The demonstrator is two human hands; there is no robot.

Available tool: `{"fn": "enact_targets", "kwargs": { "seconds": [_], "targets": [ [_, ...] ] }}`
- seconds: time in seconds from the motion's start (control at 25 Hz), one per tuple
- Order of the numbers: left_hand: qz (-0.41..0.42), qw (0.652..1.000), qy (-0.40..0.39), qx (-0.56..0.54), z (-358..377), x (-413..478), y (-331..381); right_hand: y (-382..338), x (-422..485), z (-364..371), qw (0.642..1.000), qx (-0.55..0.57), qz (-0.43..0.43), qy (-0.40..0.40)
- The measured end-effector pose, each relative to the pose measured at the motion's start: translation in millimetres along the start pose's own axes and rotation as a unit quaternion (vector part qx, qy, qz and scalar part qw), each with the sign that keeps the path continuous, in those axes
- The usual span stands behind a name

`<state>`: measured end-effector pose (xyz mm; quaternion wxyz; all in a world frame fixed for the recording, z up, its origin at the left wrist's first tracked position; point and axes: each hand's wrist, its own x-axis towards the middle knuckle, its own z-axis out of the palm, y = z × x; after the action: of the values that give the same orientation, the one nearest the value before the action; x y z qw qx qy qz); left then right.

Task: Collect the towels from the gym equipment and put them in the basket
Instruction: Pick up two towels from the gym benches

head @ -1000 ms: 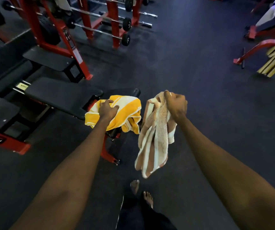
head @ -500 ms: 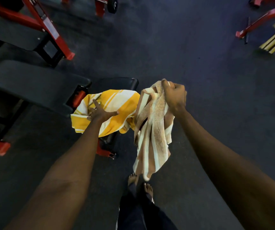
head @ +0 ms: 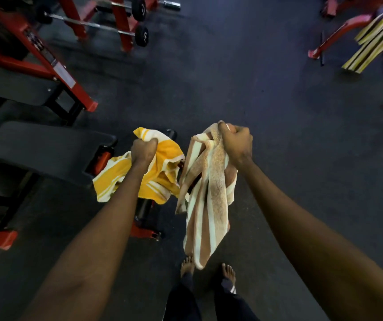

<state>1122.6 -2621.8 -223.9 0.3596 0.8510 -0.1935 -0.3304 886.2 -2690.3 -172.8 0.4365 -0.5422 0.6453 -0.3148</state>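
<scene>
My left hand (head: pixel 143 150) grips a yellow towel with white stripes (head: pixel 160 179), bunched and lifted at the end of a black padded bench (head: pixel 47 149). Its lower folds hang over the bench's foot. My right hand (head: pixel 236 142) holds a brown and cream striped towel (head: pixel 206 205) by its top, and it hangs down toward my bare feet. A third towel, yellow and dark striped (head: pixel 375 40), drapes over a red machine frame at the upper right. No basket is in view.
Red racks with barbells (head: pixel 121 22) and another black bench (head: pixel 19 86) fill the left and upper left. Red machine legs (head: pixel 338 35) stand at the right edge. Dark rubber floor (head: pixel 243 77) stretches ahead between them.
My left hand went from lying flat on the yellow towel to gripping it and lifting it off the bench end. The right hand kept hold of the brown towel.
</scene>
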Motion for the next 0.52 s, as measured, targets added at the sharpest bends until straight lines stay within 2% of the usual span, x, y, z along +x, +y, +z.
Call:
{"fn": "enact_targets", "kwargs": {
  "seconds": [0.24, 0.4, 0.52],
  "targets": [
    [0.115, 0.993, -0.016, 0.024, 45.9, -78.1, 125.2, -14.3, 27.8, -111.2, 0.998, 0.059, -0.011, 0.034],
    [0.177, 0.984, -0.020, 0.004, 108.4, -144.3, 211.1, -29.0, 59.6, -213.3, 0.994, 0.086, -0.048, 0.048],
    [0.226, 0.973, -0.042, -0.008, 162.2, -184.9, 268.3, -40.4, 87.9, -291.5, 0.989, 0.098, -0.063, 0.095]
  ]
}}
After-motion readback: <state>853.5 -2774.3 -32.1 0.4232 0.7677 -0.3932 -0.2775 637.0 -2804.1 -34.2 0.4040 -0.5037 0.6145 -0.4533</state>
